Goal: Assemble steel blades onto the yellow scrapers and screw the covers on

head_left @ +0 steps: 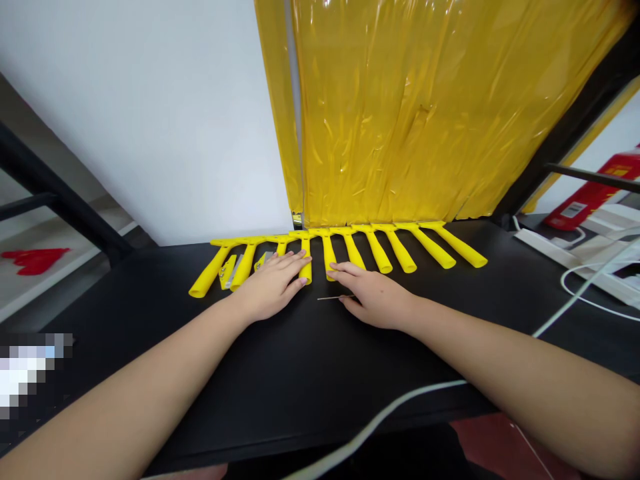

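Observation:
A row of yellow T-shaped plastic handles (380,253) lies along the back of the black table, their hollow grips pointing toward me. My left hand (273,285) is open, fingers stretched out and touching one handle (307,270) near the middle. Close to the neighbouring handle (329,259), my right hand (377,298) has a thin metal rod (327,299) between its thumb and fingers, the tip pointing left. Small yellow pieces (227,272) with metal parts lie between the handles at the left, one of them partly behind my left hand.
Yellow plastic sheeting (400,120) and a white panel (165,120) stand behind the table (300,387). A white cable (390,407) crosses the front edge. White items and cords (595,253) lie at the right, beside a red package (590,190). Black frame posts rise on both sides.

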{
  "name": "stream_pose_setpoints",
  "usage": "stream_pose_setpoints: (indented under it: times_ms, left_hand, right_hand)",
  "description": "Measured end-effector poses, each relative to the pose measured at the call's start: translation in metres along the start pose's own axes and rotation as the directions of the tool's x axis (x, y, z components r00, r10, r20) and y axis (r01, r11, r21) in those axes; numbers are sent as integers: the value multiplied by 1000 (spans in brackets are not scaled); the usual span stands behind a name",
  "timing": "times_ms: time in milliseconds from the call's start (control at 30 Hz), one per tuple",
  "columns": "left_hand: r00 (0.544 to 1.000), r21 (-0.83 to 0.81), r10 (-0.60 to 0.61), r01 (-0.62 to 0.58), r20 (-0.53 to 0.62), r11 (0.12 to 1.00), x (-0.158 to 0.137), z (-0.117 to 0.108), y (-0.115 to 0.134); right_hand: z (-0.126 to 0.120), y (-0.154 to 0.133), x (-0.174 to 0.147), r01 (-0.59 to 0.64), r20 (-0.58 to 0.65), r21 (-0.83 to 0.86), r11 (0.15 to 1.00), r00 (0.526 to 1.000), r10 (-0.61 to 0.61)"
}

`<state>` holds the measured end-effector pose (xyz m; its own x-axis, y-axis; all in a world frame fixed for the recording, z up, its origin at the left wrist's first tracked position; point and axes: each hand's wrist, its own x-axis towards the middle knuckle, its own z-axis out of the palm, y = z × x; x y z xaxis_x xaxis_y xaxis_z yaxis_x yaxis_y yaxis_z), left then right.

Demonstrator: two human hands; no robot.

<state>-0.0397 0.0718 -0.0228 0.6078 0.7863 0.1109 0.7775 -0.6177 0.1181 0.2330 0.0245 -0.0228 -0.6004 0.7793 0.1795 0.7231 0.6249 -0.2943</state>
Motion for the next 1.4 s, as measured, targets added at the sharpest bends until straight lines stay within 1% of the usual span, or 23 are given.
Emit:
stream_pose_setpoints:
  times_ms: [400,733,967,1167,1233,1300,1400]
  left_hand:
    - [1000,-20,12,-12,-26,1000,0,0,-1]
    - [1000,2,15,-15,-21,1000,-1,-1,1]
    - [1000,6,9,-9,-17,1000,-1,-1,1]
    - [999,7,20,-20,-36,1000,-3,-4,3]
    - [998,29,20,-18,-63,999,-4,-8,5]
    - [994,64,7,0,-106,998,-7,-17,10]
    - [982,101,-20,39,-185,994,-15,-42,22]
  right_hand:
    - [-2,-2,-1,2,1,8,1000,1000,-2]
    - [0,1,-1,26,-19,30,999,999,-26]
    - [1,0,-1,19,-31,51,999,999,-17]
    - [-8,-3,-4,14,-100,105,994,995,-4]
    - [-14,-4,-6,29,-93,137,990,996,-16]
    - [-22,-4,-8,63,-44,163,985,997,-56]
    - [-30,-2,-11,117,59,181,976,990,-130]
